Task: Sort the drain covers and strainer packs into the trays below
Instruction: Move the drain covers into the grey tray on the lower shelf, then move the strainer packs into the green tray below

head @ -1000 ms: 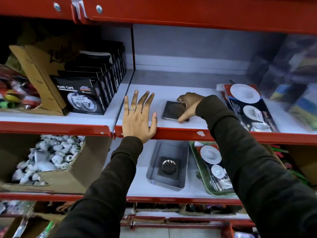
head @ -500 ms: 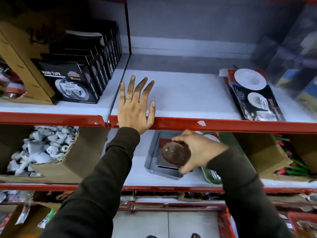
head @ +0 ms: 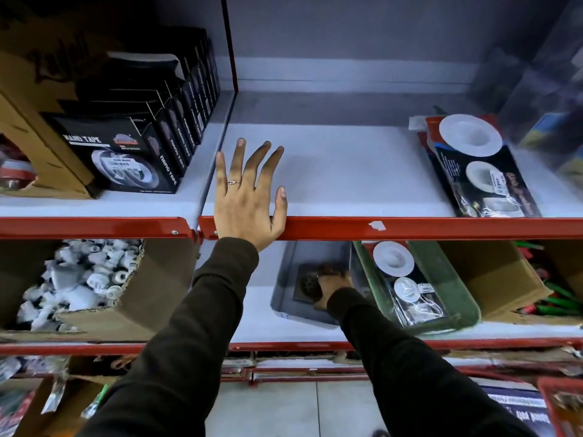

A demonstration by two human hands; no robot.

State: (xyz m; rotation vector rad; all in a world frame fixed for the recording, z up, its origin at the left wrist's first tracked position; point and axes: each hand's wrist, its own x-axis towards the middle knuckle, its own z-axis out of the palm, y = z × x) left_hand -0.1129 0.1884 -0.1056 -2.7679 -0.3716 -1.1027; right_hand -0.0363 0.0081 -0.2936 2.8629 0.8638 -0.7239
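Note:
My right hand (head: 333, 283) is inside the grey tray (head: 284, 285) on the lower shelf, fingers closed on a square metal drain cover (head: 305, 283) with a round perforated centre. Whether the cover rests on the tray floor or on another cover I cannot tell. My left hand (head: 249, 193) lies flat and spread on the upper shelf's front edge, holding nothing. A strainer pack (head: 479, 165) with white round strainers lies at the right of the upper shelf. Another strainer pack (head: 407, 285) lies in the green tray (head: 467, 304) right of the grey tray.
Black nano tape boxes (head: 132, 152) stand in a row at the upper left. A cardboard box of white plastic fittings (head: 79, 279) sits at the lower left, another cardboard box (head: 495, 279) at the lower right. The red shelf rail (head: 410, 227) crosses above my right hand.
My right hand took the drain cover off the upper shelf, carried it down past the red rail and moved it into the grey tray. My left hand stayed on the shelf edge.

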